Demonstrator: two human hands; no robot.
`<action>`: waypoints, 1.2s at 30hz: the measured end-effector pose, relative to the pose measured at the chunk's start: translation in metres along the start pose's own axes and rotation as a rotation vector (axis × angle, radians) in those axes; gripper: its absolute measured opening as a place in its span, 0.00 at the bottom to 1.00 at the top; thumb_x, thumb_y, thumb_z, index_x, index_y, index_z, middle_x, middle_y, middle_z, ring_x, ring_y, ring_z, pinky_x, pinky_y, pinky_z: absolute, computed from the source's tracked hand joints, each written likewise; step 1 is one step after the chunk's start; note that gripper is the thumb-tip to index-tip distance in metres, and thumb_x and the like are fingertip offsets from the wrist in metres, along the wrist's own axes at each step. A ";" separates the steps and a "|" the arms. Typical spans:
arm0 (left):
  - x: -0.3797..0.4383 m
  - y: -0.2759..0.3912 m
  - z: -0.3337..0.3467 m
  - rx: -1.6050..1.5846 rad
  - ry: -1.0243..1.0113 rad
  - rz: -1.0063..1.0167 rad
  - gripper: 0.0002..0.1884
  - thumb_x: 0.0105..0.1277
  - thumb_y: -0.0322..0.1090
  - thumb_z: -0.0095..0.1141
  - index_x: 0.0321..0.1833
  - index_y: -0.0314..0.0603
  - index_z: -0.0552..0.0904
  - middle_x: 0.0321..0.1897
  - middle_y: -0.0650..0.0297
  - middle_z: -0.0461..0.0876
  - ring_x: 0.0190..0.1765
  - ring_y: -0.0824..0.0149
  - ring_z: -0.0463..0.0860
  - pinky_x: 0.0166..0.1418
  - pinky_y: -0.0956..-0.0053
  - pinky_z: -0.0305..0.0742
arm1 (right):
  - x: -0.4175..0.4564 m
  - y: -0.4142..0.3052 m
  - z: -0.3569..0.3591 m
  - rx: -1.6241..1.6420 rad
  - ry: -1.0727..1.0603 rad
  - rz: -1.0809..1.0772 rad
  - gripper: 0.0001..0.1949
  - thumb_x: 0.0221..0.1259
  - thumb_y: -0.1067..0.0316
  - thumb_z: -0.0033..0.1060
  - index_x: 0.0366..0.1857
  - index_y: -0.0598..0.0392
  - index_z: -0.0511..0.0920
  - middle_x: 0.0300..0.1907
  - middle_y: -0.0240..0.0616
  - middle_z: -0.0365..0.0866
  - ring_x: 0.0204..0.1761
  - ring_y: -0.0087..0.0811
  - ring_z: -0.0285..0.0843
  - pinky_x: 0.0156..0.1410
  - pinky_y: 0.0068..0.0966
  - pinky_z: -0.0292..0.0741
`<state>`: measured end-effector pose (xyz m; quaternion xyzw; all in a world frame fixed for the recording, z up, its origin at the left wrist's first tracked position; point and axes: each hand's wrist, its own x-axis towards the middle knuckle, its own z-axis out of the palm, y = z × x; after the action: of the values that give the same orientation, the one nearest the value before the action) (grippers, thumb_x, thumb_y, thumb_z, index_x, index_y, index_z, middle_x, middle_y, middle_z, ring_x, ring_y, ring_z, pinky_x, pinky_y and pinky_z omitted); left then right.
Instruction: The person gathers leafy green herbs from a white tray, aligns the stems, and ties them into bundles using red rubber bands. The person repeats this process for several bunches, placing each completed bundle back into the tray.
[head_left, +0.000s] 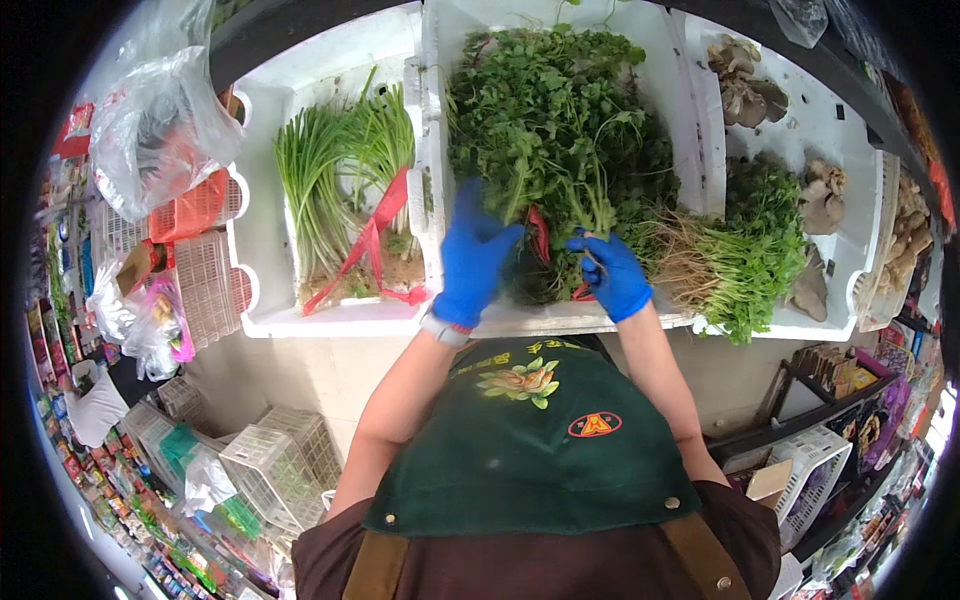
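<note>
My left hand (474, 259), in a blue glove, is over the left side of a white foam box (555, 319) of leafy cilantro (555, 127). It is motion-blurred, thumb and fingers apart, with nothing seen in it. My right hand (615, 279), also gloved in blue, has its fingers curled around a thin cilantro stem (592, 259) near the front of the box. Leafy stems rise just beyond those fingers. Between my hands lies a red tie strip (538, 234) among the greens. To the right, a cilantro bunch (720, 270) lies with its pale roots towards my right hand.
At left, a foam box (259, 187) holds green shoots (315, 180) and a red ribbon (367, 232). Oyster mushrooms (750, 97) are in the right foam box. A clear plastic bag (161, 127) hangs at upper left. Plastic crates (277, 465) stand behind at left; a person (97, 405) is beyond.
</note>
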<state>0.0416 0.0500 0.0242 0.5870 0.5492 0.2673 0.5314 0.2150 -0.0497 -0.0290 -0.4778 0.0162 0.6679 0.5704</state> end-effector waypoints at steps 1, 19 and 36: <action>-0.004 0.000 -0.007 -0.015 0.056 0.025 0.34 0.49 0.28 0.64 0.60 0.43 0.64 0.24 0.67 0.76 0.26 0.77 0.72 0.32 0.83 0.69 | -0.006 -0.003 0.000 0.033 -0.025 -0.031 0.11 0.58 0.69 0.51 0.43 0.57 0.71 0.32 0.37 0.78 0.20 0.15 0.64 0.21 0.12 0.58; -0.027 -0.028 0.017 -0.553 -0.253 -0.267 0.21 0.57 0.27 0.51 0.53 0.30 0.66 0.33 0.59 0.80 0.37 0.73 0.76 0.43 0.81 0.69 | -0.025 0.015 0.017 0.044 0.051 0.021 0.13 0.57 0.68 0.51 0.45 0.57 0.69 0.31 0.36 0.78 0.20 0.16 0.60 0.24 0.12 0.56; -0.001 -0.037 0.019 -0.925 -0.526 -0.537 0.16 0.58 0.25 0.46 0.50 0.30 0.71 0.38 0.57 0.78 0.43 0.67 0.77 0.48 0.77 0.71 | -0.022 0.007 0.001 -0.432 0.316 -0.188 0.27 0.57 0.65 0.53 0.61 0.51 0.58 0.45 0.39 0.77 0.25 0.21 0.75 0.25 0.17 0.68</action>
<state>0.0456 0.0368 -0.0148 0.1816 0.3549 0.1806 0.8992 0.2064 -0.0680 -0.0171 -0.6860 -0.0822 0.5173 0.5050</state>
